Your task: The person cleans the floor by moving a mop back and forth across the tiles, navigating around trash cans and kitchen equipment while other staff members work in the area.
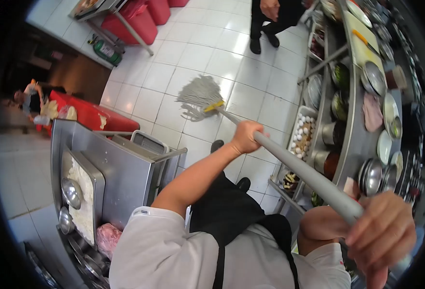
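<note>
A mop handle runs slantwise from the lower right to the floor ahead of me. My left hand is closed around the lower part of the handle. Close to the camera, my right hand is wrapped over the upper end. At the far end, the grey string mop head lies spread on white tiles, joined by a yellow clamp.
A co-worker's legs and hand are at the top. Right stands a steel shelf unit with an egg tray, pots, bowls and a knife. Left is a steel table with a floury tray. Beyond are a fire extinguisher and red bins.
</note>
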Demonstrator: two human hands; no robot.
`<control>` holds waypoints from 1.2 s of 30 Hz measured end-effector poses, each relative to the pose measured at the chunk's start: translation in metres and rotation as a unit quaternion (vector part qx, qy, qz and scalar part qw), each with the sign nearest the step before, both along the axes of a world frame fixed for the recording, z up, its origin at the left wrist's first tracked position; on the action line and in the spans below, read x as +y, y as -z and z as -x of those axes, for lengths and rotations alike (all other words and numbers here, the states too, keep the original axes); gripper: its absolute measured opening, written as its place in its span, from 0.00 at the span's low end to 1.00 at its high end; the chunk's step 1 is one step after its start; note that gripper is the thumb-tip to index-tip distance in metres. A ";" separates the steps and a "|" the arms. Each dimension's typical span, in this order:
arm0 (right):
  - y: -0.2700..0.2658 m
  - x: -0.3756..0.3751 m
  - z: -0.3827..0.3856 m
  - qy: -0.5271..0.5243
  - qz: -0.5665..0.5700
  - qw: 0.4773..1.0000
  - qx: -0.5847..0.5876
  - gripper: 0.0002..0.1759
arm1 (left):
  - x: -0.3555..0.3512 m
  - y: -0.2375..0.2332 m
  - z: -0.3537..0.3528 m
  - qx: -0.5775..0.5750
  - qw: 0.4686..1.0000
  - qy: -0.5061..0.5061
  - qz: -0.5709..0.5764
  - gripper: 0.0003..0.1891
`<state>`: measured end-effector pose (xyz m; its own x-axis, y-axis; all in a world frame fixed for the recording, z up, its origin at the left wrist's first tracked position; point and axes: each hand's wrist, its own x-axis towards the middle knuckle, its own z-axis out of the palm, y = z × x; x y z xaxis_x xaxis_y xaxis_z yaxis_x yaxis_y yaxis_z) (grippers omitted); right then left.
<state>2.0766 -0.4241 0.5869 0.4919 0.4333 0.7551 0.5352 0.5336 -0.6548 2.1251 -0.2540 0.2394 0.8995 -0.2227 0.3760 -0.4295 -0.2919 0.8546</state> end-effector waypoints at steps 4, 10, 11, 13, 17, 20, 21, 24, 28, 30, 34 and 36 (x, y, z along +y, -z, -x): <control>-0.015 -0.020 0.075 0.247 0.027 0.968 0.028 0.17 | -0.071 0.011 0.003 -0.032 0.982 0.185 0.006 0.17; 0.056 0.004 0.088 0.507 -0.023 0.861 0.009 0.20 | -0.126 0.071 -0.054 -0.081 0.971 0.213 0.065 0.16; 0.067 0.010 0.088 0.534 0.003 0.845 0.019 0.19 | -0.128 0.075 -0.064 -0.079 0.973 0.211 0.053 0.17; 0.083 0.020 0.090 0.582 0.050 0.811 0.036 0.18 | -0.122 0.068 -0.063 -0.061 0.973 0.220 0.028 0.18; 0.061 0.018 0.130 0.583 0.046 0.810 0.050 0.19 | -0.112 0.049 -0.021 -0.029 0.972 0.234 0.003 0.20; 0.018 -0.005 0.170 0.478 0.011 0.878 0.030 0.15 | -0.111 0.026 0.052 -0.006 0.970 0.242 0.023 0.21; -0.001 -0.013 0.190 0.439 0.040 0.896 0.048 0.13 | -0.110 0.017 0.082 0.001 0.970 0.241 0.024 0.20; -0.063 -0.037 0.261 0.318 0.130 0.934 0.099 0.17 | -0.101 -0.013 0.178 0.052 0.944 0.325 0.028 0.19; -0.082 -0.040 0.355 0.318 0.108 0.939 0.080 0.17 | -0.099 -0.040 0.290 0.073 0.859 0.507 0.015 0.17; -0.080 -0.040 0.399 0.342 0.076 0.935 0.060 0.17 | -0.114 -0.038 0.333 0.062 0.845 0.528 0.054 0.16; -0.061 -0.030 0.463 0.428 0.009 0.904 0.016 0.16 | -0.138 -0.030 0.379 -0.004 0.851 0.520 0.071 0.15; -0.048 -0.026 0.481 0.456 -0.002 0.890 0.014 0.16 | -0.146 -0.020 0.391 -0.025 0.865 0.494 0.084 0.14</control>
